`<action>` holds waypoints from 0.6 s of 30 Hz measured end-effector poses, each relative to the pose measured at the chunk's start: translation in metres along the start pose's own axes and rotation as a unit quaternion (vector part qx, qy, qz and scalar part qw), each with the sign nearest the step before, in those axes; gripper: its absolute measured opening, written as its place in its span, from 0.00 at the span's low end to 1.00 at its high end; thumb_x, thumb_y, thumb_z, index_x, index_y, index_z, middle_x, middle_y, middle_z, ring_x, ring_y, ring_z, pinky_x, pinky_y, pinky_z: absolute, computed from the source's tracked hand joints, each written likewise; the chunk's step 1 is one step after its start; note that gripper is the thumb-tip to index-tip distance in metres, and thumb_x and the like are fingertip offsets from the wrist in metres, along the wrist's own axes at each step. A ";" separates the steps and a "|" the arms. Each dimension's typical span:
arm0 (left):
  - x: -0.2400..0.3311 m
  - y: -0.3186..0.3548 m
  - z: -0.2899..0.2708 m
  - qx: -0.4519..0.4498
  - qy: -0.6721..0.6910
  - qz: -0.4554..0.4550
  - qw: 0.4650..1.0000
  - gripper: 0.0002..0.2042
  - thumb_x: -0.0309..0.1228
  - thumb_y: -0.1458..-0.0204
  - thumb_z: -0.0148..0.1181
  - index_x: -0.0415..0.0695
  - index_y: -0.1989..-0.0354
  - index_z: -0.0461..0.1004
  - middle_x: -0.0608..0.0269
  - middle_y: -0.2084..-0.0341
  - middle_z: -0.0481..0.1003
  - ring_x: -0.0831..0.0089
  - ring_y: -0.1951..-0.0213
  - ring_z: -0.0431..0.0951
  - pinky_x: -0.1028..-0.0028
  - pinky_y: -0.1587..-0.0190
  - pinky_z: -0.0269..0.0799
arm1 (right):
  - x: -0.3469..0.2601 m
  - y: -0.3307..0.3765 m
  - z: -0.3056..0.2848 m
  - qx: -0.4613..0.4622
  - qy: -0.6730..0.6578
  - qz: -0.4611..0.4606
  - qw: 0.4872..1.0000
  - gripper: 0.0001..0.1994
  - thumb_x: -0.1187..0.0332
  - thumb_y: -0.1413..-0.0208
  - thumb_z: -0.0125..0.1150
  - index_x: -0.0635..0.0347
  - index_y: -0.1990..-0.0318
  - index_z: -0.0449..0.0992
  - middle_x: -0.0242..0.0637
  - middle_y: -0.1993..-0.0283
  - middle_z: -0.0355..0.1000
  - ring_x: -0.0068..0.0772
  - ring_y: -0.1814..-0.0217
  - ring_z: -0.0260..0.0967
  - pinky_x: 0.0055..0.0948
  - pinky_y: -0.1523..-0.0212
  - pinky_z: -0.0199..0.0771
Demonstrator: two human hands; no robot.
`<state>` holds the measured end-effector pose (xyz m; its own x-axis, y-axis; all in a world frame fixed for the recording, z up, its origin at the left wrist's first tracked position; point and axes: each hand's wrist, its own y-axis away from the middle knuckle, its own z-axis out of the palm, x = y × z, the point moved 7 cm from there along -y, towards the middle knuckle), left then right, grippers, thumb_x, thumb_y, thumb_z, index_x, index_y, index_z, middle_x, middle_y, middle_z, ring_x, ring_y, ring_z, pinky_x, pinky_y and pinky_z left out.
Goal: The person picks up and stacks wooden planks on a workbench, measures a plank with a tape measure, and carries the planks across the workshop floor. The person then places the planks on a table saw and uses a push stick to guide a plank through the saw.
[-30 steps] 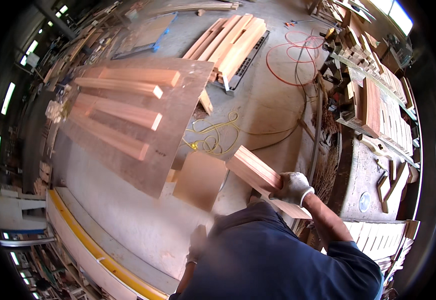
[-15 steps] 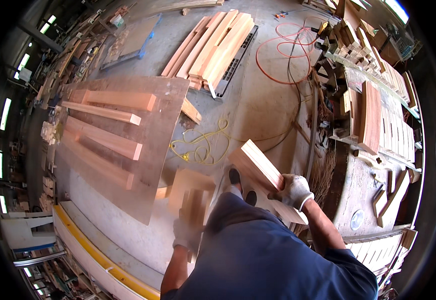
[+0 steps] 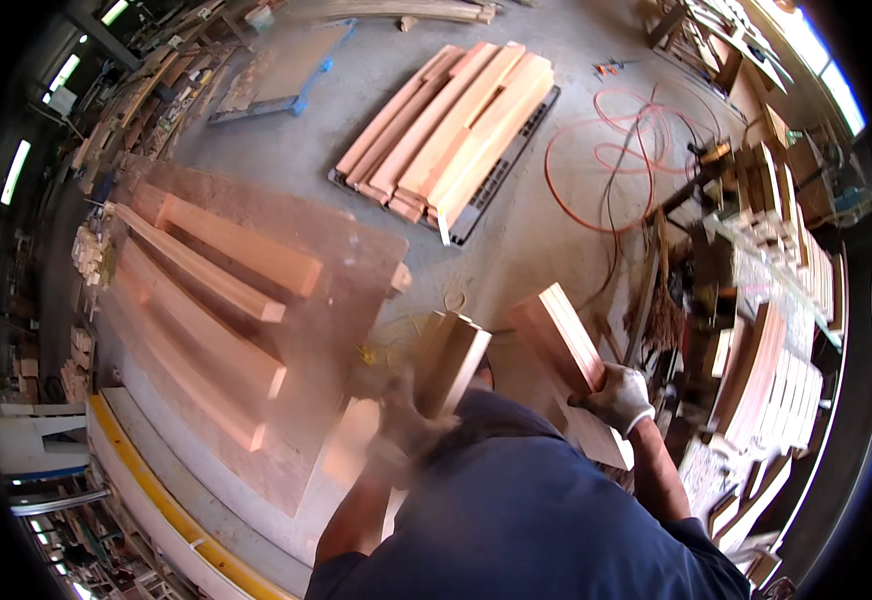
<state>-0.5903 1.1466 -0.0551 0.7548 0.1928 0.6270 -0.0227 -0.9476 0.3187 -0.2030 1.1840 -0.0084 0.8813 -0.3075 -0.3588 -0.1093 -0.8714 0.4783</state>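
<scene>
My left hand (image 3: 403,418), in a pale work glove, is closed around the lower part of a wooden block (image 3: 453,362), which is tilted up in front of me. Motion smears that glove somewhat. In a similar glove, my right hand (image 3: 618,398) grips the near end of a reddish timber piece (image 3: 561,335) with a pale striped edge. Below the right hand shows another wooden surface (image 3: 596,432); whether it belongs to the same piece I cannot tell. Left of my left hand lies a pale wood piece (image 3: 352,437), partly covered by the arm.
Several long beams (image 3: 221,300) lie on a brown sheet-topped table (image 3: 341,290) at left. Ahead, stacked timber (image 3: 451,125) rests on a dark pallet (image 3: 516,165). A red hose (image 3: 548,165) coils on the floor. Wood-laden racks (image 3: 791,385) stand at right; a yellow-edged machine bed (image 3: 156,495) is at lower left.
My left hand has risen and moved rightward with its wooden block, closer to the right-hand piece. My right hand keeps its grip on the timber. The whole view has shifted.
</scene>
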 end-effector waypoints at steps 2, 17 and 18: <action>0.025 -0.035 -0.018 -0.014 0.030 0.034 0.999 0.70 0.52 0.68 0.87 0.32 0.20 0.46 0.32 0.31 0.63 0.38 0.30 0.63 0.51 0.26 0.59 | -0.011 -0.027 -0.028 0.013 0.000 -0.008 1.000 0.25 0.46 0.66 0.85 0.57 0.74 0.80 0.45 0.72 0.80 0.46 0.67 0.81 0.41 0.60 0.80; 0.032 -0.193 -0.076 0.081 0.075 -0.177 0.978 0.70 0.52 0.68 0.86 0.39 0.18 0.45 0.33 0.31 0.62 0.41 0.31 0.65 0.53 0.28 0.65 | -0.128 -0.296 -0.115 -0.063 0.092 -0.125 0.986 0.27 0.45 0.65 0.83 0.62 0.69 0.84 0.50 0.70 0.81 0.51 0.65 0.82 0.42 0.60 0.79; 0.035 -0.205 -0.079 0.107 0.075 -0.185 0.974 0.70 0.52 0.68 0.86 0.37 0.18 0.45 0.33 0.31 0.62 0.41 0.31 0.65 0.53 0.28 0.65 | -0.140 -0.322 -0.118 -0.083 0.119 -0.145 0.979 0.27 0.44 0.64 0.82 0.61 0.68 0.84 0.50 0.70 0.81 0.51 0.64 0.82 0.43 0.59 0.80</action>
<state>-0.6112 1.3675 -0.0418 0.5810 0.5509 0.5990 0.3824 -0.8345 0.3966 -0.2369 1.5530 -0.0171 0.9488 0.0580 -0.3106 0.2193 -0.8285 0.5152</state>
